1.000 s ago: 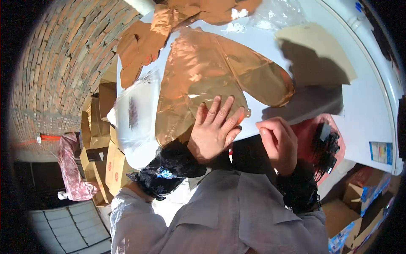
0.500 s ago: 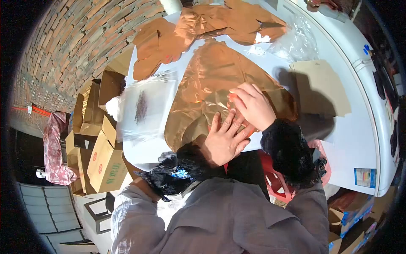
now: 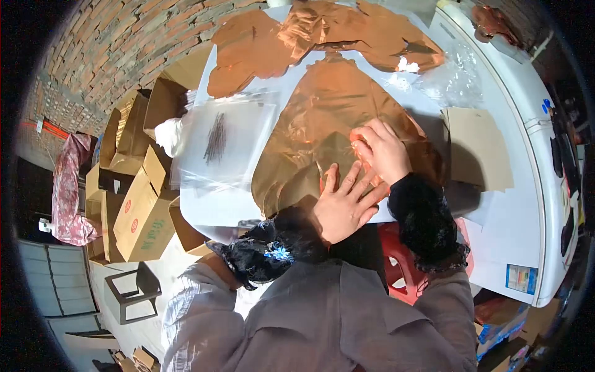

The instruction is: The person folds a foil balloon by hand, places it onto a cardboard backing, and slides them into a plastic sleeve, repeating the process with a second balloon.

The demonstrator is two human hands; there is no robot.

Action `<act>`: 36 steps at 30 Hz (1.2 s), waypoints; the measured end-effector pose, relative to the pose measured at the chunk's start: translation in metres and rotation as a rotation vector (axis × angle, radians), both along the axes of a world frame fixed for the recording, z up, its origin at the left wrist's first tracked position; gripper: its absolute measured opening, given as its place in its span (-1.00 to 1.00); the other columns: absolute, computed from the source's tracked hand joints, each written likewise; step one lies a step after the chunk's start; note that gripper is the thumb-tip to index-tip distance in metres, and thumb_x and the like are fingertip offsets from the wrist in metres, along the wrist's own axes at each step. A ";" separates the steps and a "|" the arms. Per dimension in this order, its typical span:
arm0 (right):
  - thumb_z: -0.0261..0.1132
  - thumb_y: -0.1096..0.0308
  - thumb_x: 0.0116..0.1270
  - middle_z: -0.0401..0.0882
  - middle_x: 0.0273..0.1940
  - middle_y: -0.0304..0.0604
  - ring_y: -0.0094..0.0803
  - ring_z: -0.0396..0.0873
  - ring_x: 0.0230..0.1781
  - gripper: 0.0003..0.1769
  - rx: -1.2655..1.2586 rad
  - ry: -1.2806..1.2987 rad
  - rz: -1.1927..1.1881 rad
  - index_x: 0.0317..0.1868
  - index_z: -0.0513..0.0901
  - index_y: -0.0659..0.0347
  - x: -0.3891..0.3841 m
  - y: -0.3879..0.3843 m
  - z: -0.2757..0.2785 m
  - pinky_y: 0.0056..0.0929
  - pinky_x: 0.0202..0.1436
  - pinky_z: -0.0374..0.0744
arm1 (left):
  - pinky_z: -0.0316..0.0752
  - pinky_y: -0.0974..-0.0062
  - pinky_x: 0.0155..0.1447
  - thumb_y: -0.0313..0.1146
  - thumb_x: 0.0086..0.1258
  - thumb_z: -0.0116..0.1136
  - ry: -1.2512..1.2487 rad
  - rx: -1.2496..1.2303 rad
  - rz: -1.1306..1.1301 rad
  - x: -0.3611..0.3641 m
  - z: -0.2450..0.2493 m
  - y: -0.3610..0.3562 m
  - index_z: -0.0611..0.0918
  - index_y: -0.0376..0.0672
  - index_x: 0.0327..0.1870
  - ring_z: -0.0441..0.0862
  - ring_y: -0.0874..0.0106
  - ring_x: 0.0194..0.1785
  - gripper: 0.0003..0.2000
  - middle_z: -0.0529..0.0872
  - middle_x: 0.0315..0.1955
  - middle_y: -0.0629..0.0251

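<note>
A large, wrinkled sheet of copper-coloured foil [image 3: 316,118] covers the middle of the white table. My left hand [image 3: 344,212] lies palm down at its near edge, fingers spread over the foil. Just beyond those fingertips is my right hand [image 3: 385,152], its fingers curled together low over the sheet. A bright orange-red patch shows at the right fingertips; I cannot tell whether it is pinched foil or a separate small piece.
More copper foil [image 3: 248,53] lies across the far side. Clear plastic sleeves [image 3: 245,130] with dark thin sticks rest at left, cardboard sheets [image 3: 477,142] at right beside crumpled clear plastic [image 3: 455,77]. Cardboard boxes [image 3: 144,214] stand left of the table, a white appliance [image 3: 517,248] at right.
The head view has shifted slightly, so the table and foil sit a little further right. Both hands keep nearly the same place and pose on the foil.
</note>
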State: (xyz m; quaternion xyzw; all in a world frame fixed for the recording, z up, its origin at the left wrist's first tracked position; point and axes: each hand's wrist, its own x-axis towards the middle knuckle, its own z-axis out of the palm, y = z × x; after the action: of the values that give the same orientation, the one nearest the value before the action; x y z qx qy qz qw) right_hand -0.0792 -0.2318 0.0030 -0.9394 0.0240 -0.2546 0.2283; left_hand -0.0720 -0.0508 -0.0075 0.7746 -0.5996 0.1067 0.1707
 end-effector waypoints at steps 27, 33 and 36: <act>0.34 0.37 0.25 0.48 -0.16 -0.11 -0.09 0.50 -0.08 -0.78 -0.159 -0.075 0.052 -0.11 0.53 0.11 0.008 -0.004 -0.019 -0.18 -0.06 0.53 | 0.57 0.46 -0.09 -0.38 0.48 0.18 1.255 -0.378 0.654 0.040 0.039 0.155 0.26 -0.36 0.32 0.65 0.41 -0.22 -0.49 0.66 -0.21 0.11; 0.35 0.38 0.23 0.46 -0.16 -0.17 -0.14 0.53 -0.12 -0.76 -0.176 -0.110 0.033 -0.10 0.53 0.06 0.010 -0.008 -0.028 -0.23 -0.11 0.56 | 0.55 0.54 -0.40 -0.33 0.44 0.22 1.456 -0.234 0.698 0.057 0.051 0.143 0.44 -0.45 0.02 0.61 0.48 -0.47 -0.65 0.63 -0.40 0.20; 0.37 0.39 0.21 0.46 -0.17 -0.21 -0.19 0.54 -0.14 -0.74 -0.191 -0.129 0.009 -0.10 0.54 0.05 0.010 -0.006 -0.029 -0.26 -0.15 0.58 | 0.53 0.56 -0.33 -0.35 0.46 0.19 1.485 -0.257 0.626 0.057 0.044 0.146 0.50 -0.41 -0.04 0.58 0.49 -0.47 -0.73 0.61 -0.45 0.29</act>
State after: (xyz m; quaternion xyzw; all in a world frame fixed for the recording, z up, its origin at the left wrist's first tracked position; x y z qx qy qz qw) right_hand -0.0693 -0.2374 -0.0258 -0.9387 -0.0193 -0.3144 0.1400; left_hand -0.0148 0.0952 0.0363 0.7492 -0.0690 -0.3239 0.5736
